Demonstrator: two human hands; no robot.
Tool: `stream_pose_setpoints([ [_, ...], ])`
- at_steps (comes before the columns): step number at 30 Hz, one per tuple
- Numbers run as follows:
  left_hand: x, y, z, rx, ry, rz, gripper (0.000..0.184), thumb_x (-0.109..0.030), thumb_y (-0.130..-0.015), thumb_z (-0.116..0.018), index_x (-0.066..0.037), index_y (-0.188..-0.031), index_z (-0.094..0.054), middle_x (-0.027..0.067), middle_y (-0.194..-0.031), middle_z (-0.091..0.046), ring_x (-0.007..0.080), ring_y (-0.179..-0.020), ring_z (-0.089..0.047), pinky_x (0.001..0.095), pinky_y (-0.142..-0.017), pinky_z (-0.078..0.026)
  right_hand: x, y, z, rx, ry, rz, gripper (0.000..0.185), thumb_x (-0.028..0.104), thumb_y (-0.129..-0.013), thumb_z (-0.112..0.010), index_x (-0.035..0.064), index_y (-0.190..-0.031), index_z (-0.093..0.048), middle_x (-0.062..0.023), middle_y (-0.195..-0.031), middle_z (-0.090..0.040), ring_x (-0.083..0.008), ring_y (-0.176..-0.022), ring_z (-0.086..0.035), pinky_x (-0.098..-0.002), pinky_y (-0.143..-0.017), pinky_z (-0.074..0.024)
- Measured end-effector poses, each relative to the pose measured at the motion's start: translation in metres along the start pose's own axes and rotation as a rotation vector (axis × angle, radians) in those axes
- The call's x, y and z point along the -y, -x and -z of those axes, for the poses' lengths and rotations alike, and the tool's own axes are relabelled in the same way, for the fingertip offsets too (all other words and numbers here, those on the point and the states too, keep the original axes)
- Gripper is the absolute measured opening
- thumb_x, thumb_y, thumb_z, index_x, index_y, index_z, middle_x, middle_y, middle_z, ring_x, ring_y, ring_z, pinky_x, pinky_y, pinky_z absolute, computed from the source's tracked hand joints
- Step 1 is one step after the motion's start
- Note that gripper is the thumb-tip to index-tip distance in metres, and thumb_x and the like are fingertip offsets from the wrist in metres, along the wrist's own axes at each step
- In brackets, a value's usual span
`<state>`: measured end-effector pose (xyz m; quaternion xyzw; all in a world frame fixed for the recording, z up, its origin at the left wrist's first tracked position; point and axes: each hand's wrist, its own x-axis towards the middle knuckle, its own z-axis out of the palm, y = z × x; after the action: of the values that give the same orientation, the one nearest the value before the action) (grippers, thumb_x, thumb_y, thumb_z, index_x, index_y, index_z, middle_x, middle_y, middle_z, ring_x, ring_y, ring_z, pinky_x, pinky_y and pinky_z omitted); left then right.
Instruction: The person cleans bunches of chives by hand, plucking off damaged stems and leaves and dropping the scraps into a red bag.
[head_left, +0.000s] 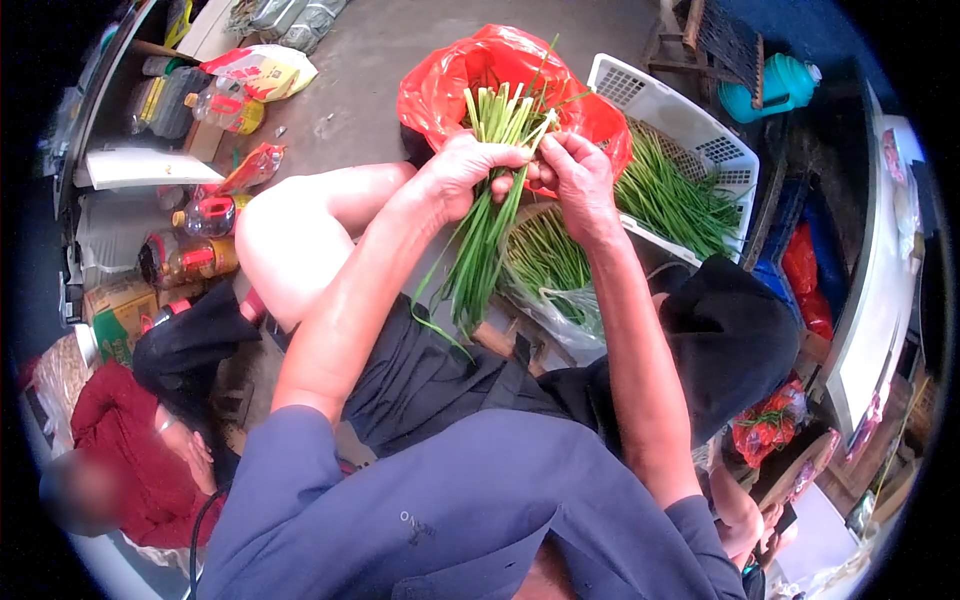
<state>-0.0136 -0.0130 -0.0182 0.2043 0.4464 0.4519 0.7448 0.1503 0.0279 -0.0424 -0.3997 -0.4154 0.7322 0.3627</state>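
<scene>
A bunch of long green stalks is held by my left hand, with the pale cut ends up and the green leaves hanging down. Close beside it, my right hand pinches at the pale end of a stalk, thumb and forefinger together. Both hands are over the near edge of a red plastic bag. Below my right wrist is a clear plastic bag holding more green stalks. A white plastic basket with loose green stalks stands to the right.
Bottles and packets crowd the shelf at the left. A person in a red top sits at the lower left, and another person's hand shows at the lower right. A wooden chair and teal container stand at the upper right.
</scene>
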Motion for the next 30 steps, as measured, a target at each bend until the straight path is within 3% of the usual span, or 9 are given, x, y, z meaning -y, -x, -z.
stream_pose_setpoints([
  [8,0.001,0.000,-0.001,0.021,0.012,0.036,0.017,-0.009,-0.085,-0.063,-0.002,-0.100,-0.064,0.0079,-0.083,-0.069,0.0056,-0.050,-0.049,0.0180,-0.045,-0.037,-0.004,0.004,0.000,-0.020,-0.002,0.006,0.021,0.019,-0.094,-0.056,-0.0007,-0.093,-0.060,-0.0012,-0.070,-0.060,-0.0064,-0.060,-0.053,-0.0226,-0.058,-0.0475],
  [13,0.007,-0.003,-0.002,0.018,-0.046,-0.036,0.014,-0.008,-0.083,-0.065,-0.002,-0.096,-0.062,0.0047,-0.077,-0.066,0.0053,-0.052,-0.051,0.0174,-0.045,-0.037,-0.007,0.005,-0.001,-0.106,0.177,0.065,0.021,0.019,-0.093,-0.056,-0.0020,-0.091,-0.060,-0.0037,-0.070,-0.062,-0.0088,-0.055,-0.056,-0.0236,-0.051,-0.0468],
  [17,0.007,-0.004,-0.003,-0.035,-0.041,-0.049,0.008,-0.005,-0.082,-0.064,-0.002,-0.089,-0.064,0.0072,-0.073,-0.066,0.0073,-0.048,-0.051,0.0196,-0.043,-0.038,-0.005,0.005,-0.004,-0.136,0.168,0.069,0.020,0.018,-0.092,-0.055,-0.0017,-0.088,-0.059,-0.0052,-0.070,-0.062,-0.0101,-0.055,-0.057,-0.0244,-0.050,-0.0474],
  [22,0.004,0.000,-0.006,-0.063,-0.089,-0.024,0.008,-0.005,-0.081,-0.064,-0.001,-0.087,-0.064,0.0075,-0.071,-0.066,0.0073,-0.047,-0.050,0.0199,-0.042,-0.037,-0.001,0.002,0.003,-0.188,-0.106,-0.043,0.016,0.012,-0.090,-0.057,-0.0017,-0.083,-0.058,-0.0048,-0.066,-0.057,-0.0109,-0.052,-0.055,-0.0257,-0.050,-0.0486],
  [30,0.006,-0.001,-0.001,-0.081,-0.102,-0.011,0.008,-0.005,-0.079,-0.065,-0.001,-0.086,-0.064,0.0073,-0.070,-0.066,0.0074,-0.045,-0.049,0.0207,-0.041,-0.037,0.007,-0.006,0.008,-0.234,-0.286,-0.017,0.011,0.008,-0.087,-0.056,-0.0012,-0.082,-0.057,-0.0045,-0.069,-0.055,-0.0102,-0.050,-0.049,-0.0268,-0.050,-0.0484],
])
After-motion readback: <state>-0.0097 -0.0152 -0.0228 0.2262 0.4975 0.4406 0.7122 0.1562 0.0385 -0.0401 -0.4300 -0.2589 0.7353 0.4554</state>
